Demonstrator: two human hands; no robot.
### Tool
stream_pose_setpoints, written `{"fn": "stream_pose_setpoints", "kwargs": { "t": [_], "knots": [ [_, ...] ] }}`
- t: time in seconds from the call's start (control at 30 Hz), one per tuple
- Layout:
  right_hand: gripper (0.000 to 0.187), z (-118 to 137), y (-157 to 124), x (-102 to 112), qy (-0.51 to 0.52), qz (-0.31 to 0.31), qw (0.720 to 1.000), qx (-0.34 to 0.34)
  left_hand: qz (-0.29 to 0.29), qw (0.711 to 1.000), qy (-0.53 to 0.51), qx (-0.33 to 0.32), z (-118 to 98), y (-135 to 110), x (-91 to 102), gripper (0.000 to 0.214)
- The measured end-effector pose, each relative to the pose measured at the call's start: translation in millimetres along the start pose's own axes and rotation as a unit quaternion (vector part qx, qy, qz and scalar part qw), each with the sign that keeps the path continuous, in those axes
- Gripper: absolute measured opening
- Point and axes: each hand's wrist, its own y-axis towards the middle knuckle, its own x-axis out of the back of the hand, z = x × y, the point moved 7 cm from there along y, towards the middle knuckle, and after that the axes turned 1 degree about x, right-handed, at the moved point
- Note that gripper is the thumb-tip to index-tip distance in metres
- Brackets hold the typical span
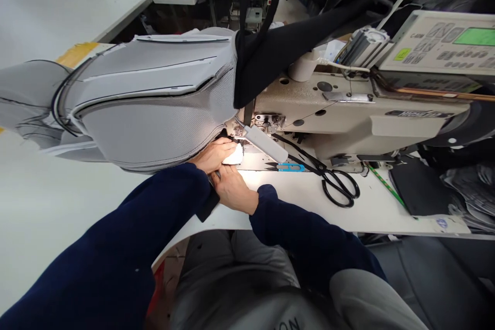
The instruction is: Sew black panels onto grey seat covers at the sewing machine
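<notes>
A bulky grey fabric cover (154,131) with padded panels and dark seams lies to the left of the sewing machine (332,121). At its lower right edge, close to the needle area, my left hand (217,153) is closed on the cover, its fingers pressed together. Just below it, my right hand (235,191) pinches a black fabric strip (209,205) that hangs over the table edge. A brightly lit white piece (235,154) shows beside my fingertips. The fingers' undersides are hidden. A black fabric panel with a loop (266,59) rises from the cover's right end.
Black-handled scissors (340,188) and blue thread snips (291,167) lie right of my hands. A grey lamp-like bar (266,143) juts out by the needle. The machine's control panel (444,44) stands behind. Dark fabric pieces (421,185) lie at the far right of the white table (301,201).
</notes>
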Motion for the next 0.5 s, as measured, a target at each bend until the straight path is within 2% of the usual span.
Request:
{"fn": "stream_pose_setpoints", "kwargs": {
  "t": [0.23,0.43,0.5],
  "knots": [
    [0.029,0,0,1,0.001,-0.004,1.000,0.000,0.028,1.000,0.014,0.004,-1,-1,-3.1,0.046],
    [0.030,1,0,-1,0.003,0.000,1.000,0.004,-0.025,0.998,0.055,0.023,-6,3,11.4,0.037],
    [0.032,0,0,-1,0.003,0.004,1.000,0.001,-0.023,0.999,0.041,0.010,-6,3,10.5,0.038]
  ]
}}
